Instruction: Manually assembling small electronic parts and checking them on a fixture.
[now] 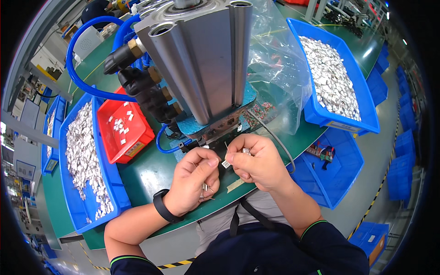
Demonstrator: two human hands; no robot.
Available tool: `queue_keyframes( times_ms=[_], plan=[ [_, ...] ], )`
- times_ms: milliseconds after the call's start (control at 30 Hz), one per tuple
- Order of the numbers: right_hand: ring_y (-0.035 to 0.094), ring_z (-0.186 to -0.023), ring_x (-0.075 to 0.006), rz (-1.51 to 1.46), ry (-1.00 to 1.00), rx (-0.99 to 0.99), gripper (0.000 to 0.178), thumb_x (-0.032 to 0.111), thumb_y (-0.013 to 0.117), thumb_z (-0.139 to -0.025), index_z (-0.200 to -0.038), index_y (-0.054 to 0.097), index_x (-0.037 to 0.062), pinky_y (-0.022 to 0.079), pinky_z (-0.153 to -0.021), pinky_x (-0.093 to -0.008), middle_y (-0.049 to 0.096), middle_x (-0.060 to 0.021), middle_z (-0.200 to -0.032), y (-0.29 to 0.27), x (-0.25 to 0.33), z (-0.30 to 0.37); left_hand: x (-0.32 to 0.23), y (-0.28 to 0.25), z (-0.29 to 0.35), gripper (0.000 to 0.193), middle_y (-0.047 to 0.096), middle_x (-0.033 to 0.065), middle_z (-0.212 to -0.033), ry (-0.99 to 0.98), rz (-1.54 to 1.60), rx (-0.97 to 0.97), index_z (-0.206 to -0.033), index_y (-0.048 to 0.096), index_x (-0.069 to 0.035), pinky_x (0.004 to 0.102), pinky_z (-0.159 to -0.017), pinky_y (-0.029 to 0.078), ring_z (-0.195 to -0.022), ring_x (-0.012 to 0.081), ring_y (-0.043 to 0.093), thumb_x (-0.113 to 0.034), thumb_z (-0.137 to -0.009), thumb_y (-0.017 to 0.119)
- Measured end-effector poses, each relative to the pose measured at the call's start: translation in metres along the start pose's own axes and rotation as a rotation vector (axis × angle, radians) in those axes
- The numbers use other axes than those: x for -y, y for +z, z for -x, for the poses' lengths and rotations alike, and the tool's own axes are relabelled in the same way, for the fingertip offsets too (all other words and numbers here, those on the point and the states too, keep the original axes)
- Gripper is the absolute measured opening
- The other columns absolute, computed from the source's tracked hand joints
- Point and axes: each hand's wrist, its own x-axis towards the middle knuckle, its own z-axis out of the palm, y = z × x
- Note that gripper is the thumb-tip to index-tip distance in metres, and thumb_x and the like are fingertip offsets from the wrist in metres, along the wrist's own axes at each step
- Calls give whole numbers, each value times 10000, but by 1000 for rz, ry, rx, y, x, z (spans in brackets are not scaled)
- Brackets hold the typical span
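Observation:
My right hand (256, 160) is closed in a pinch on a small white block-shaped component with thin wire leads (226, 164). Another white piece shows between its upper fingers. Close beside it, my left hand (195, 178) is curled, with several of the same white components (205, 187) tucked in its fingers and leads poking out. Thumb and forefinger of the left hand meet near the right hand's piece, not clearly touching it. Both hands are above the table's near edge, just in front of a metal pneumatic cylinder press (208, 64), whose lower tooling is partly hidden.
Blue bins of white components stand at left (120, 190) and far right (366, 107). Next to the left one is a red bin (140, 137) with a few pieces. Blue air hoses (71, 64), a grey cable (275, 135) and a clear plastic bag (279, 68) surround the press. A lower blue bin (343, 172) holds scraps.

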Motion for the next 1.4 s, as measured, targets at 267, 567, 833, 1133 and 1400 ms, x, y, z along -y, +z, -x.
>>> queue_keyframes(
  times_ms=[267,567,833,1133,1400],
  plan=[
    [506,-461,-79,-261,230,137,77,49,616,-827,-854,553,15,284,-330,-183,575,-62,-676,-5,7,3,-3,0,1,116,438,44,-600,-20,41,-1,-990,490,-40,232,-378,292,-419,102,365,-153,-964,493],
    [497,-476,-51,-43,289,145,115,21,650,-834,-921,586,-18,276,-332,-169,583,-57,-679,6,1,11,-4,1,1,140,443,46,-595,-37,50,-18,-988,480,-48,235,-358,277,-407,108,371,-185,-975,457],
    [445,-457,-25,97,245,135,108,77,679,-832,-890,624,4,274,-364,-176,568,-10,-640,-3,6,16,-4,1,-1,162,449,49,-593,-36,48,-18,-971,486,-32,236,-353,271,-400,107,381,-193,-970,470],
    [611,-760,-78,735,358,621,164,176,686,-828,-887,688,23,477,-693,-251,686,-32,-806,-63,-23,51,-3,-1,-1,183,458,44,-587,-25,27,-32,-964,495,-16,233,-350,264,-399,103,386,-198,-966,478],
    [631,-832,-358,1407,-7,290,225,245,572,-835,-893,694,65,493,-772,-441,650,-186,-908,-116,-156,42,-1,1,-1,194,452,46,-588,-1,-26,-17,-958,499,-25,243,-328,247,-383,113,386,-219,-957,491]
  ],
)
